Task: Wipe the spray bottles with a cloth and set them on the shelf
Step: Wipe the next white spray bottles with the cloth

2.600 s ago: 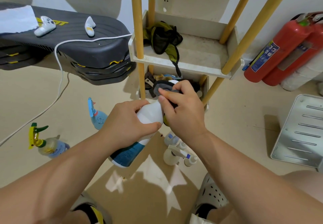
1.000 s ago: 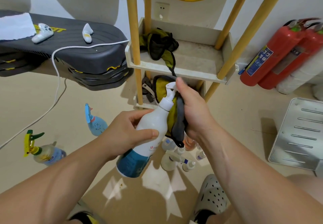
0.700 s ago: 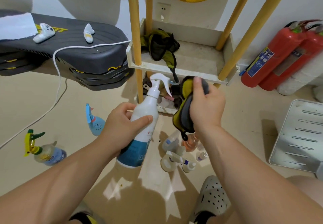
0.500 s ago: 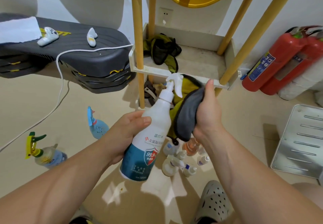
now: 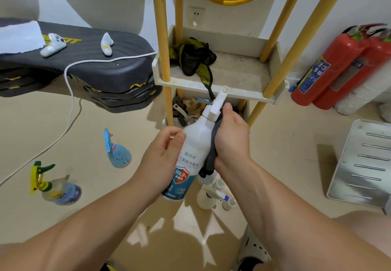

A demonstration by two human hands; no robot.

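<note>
Beige floor (image 5: 285, 143) and a white wall, with a low shelf (image 5: 190, 84) on wooden poles (image 5: 163, 37) straight ahead. Head view: left hand (image 5: 163, 154) grips the white spray bottle (image 5: 195, 143) by the left side of its body, thumb up near the shoulder, fingers curled behind. Right hand (image 5: 231, 137) is wrapped over the bottle's right side with the grey cloth (image 5: 211, 158) pinned between palm and plastic. Its thumb lies along the neck beside the trigger head, and the cloth tail hangs out below the palm. Bottle is in mid-air in front of the shelf, not on it, tilted with the nozzle up and away toward the front rim, label toward the camera. Versus 0.5 s ago: right hand was off the bottle, holding the cloth spread beside the nozzle with its yellow side showing. Now it's clamped on and the yellow is hidden. Nozzle has swung from pointing right to pointing away. Left-hand grip is roughly unchanged. Around: dark-olive rag (image 5: 192, 59) on the upper visible tier; clutter on the tier below is partly hidden by the bottle head. Floor left: blue spray bottle (image 5: 117, 154) and yellow-green trigger bottle (image 5: 57, 188). Small bottles (image 5: 211, 196) sit under the right wrist, partly covered. Red fire extinguishers (image 5: 338, 67) stand right of the shelf, with a slotted metal panel (image 5: 364, 165) further right. Stacked dark step platforms (image 5: 95, 69) on the left carry white controllers (image 5: 53, 44) and a white cable (image 5: 69, 93).
</note>
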